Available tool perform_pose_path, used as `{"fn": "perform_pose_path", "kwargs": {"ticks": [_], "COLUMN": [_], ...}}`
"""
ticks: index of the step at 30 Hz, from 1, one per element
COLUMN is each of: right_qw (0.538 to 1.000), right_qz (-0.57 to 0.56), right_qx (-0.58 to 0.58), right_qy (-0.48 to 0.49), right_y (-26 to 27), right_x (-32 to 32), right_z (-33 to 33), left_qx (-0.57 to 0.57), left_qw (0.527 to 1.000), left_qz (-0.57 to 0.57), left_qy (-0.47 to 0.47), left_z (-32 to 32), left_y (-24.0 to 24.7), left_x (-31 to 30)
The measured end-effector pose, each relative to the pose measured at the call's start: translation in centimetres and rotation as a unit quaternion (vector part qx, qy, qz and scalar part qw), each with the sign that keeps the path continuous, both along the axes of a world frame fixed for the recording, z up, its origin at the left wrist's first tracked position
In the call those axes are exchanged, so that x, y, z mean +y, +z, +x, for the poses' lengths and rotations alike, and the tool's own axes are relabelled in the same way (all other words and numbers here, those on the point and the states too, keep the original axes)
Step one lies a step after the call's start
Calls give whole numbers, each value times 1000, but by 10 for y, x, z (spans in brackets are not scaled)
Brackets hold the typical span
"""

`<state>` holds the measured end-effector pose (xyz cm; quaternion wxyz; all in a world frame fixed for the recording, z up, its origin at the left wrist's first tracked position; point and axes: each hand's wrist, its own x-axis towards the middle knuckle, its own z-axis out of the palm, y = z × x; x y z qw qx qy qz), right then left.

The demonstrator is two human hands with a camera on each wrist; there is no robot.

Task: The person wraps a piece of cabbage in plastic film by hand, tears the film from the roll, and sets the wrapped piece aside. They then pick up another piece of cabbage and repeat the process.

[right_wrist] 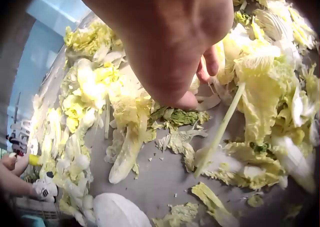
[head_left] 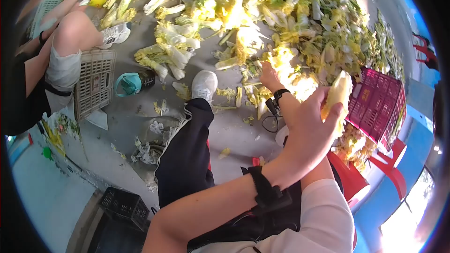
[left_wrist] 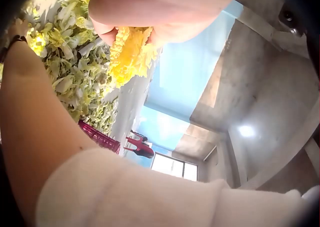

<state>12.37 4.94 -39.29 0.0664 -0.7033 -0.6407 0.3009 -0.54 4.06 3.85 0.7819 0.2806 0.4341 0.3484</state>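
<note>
In the head view my left hand [head_left: 311,129] grips a pale yellow cabbage piece [head_left: 338,96] between thumb and fingers, raised above the floor. Its yellow, frilled leaf end [left_wrist: 131,57] shows below my left hand [left_wrist: 165,9] in the left wrist view. My right hand [head_left: 270,77] reaches down among loose cabbage leaves, beyond the left forearm. Seen from the right wrist, the right hand [right_wrist: 172,52] is low over the leaves, thumb and fingertips apart beside a green, crumpled leaf [right_wrist: 175,117]; its palm side is hidden.
Cabbage leaves [head_left: 328,42] are heaped at the upper right. A magenta crate [head_left: 377,105] stands at the right near red stools [head_left: 349,178]. At the left, a person's knee [head_left: 72,30] is beside a beige crate [head_left: 95,82] and a teal-lidded bottle [head_left: 129,84]. A white shoe [head_left: 204,85] is on the floor.
</note>
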Motion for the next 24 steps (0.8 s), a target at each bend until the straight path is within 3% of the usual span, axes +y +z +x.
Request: {"fn": "perform_pose_path", "kwargs": {"ticks": [4, 8, 10, 12, 13, 16, 18, 19, 20, 21, 22, 23, 24], "right_qw": [995, 988, 988, 988, 987, 982, 960, 933, 875, 766, 647, 580, 684], "right_qz": [-31, -22, -36, -40, -29, 58, 36, 12, -11, -35, -49, -54, -6], "right_qx": [28, -120, -104, -48, -12, 69, 133, 220, 344, 502, 617, 671, 596], "right_qy": [-91, -93, -111, -144, -159, -166, -243, -285, -341, -400, -445, -460, -420], "right_y": [-5, -16, -15, -10, 4, 50, 100, 131, 163, 195, 228, 256, 300], "right_x": [19, 19, 14, 5, 2, -1, -12, -15, -20, -26, -34, -40, -42], "right_z": [-20, -19, -11, 0, 2, 21, 30, 37, 46, 55, 65, 71, 65], "left_qx": [23, 55, 20, 69, 91, 9, 20, 44, 25, 6, -89, -68, -65], "left_qw": [1000, 998, 1000, 996, 993, 1000, 999, 996, 997, 998, 996, 997, 996], "left_qz": [-3, 14, -10, 45, 69, 18, 49, 75, 71, 65, -6, 15, 9], "left_qy": [3, -6, -5, 21, 33, -18, -13, -10, -7, -4, 29, 38, 54], "left_z": [-5, -10, -9, -6, -4, -1, 5, 7, 8, 9, 8, 10, 10], "left_y": [-4, -2, -1, 3, 6, 7, -1, -4, -9, -10, -2, -2, 0], "left_x": [10, 10, 7, 2, -3, -3, -6, -5, -3, 0, 3, 8, 11]}}
